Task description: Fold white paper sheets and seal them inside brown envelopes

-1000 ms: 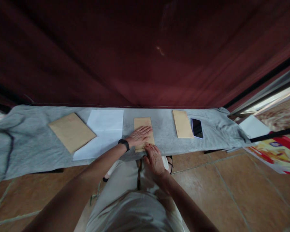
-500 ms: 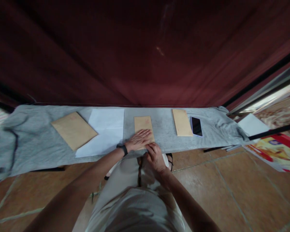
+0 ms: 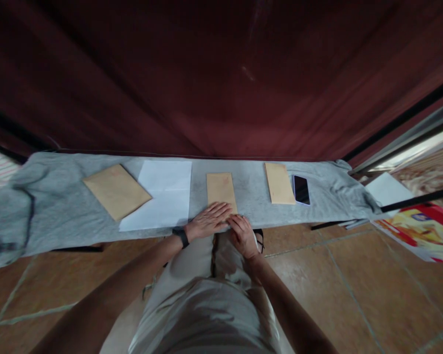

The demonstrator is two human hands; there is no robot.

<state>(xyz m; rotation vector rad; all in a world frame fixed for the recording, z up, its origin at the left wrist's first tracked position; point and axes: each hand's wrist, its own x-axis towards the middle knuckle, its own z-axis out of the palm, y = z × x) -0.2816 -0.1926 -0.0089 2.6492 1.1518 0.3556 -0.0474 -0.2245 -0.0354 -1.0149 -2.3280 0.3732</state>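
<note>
In front of me a brown paper envelope (image 3: 220, 187) lies lengthwise on the grey cloth, with faint red print near its upper right. My left hand (image 3: 210, 220) rests flat across its near part, fingers stretched out and pointing right; a dark band circles that wrist. At the near right corner, the bent fingers of my right hand (image 3: 242, 236) pinch the envelope's near edge, close to the left fingertips. Both hands hide the near end of the envelope.
The narrow bench (image 3: 249, 196) is draped in grey cloth. Left are white paper (image 3: 166, 189) and a larger brown envelope (image 3: 117, 191) overlapping it. Right lie another brown envelope (image 3: 279, 183) and a phone (image 3: 301, 190). A dark red curtain (image 3: 221, 98) hangs behind.
My left hand has slid slightly toward me, down to the envelope's near edge. The right hand stays at the near corner. The view has shifted a little.
</note>
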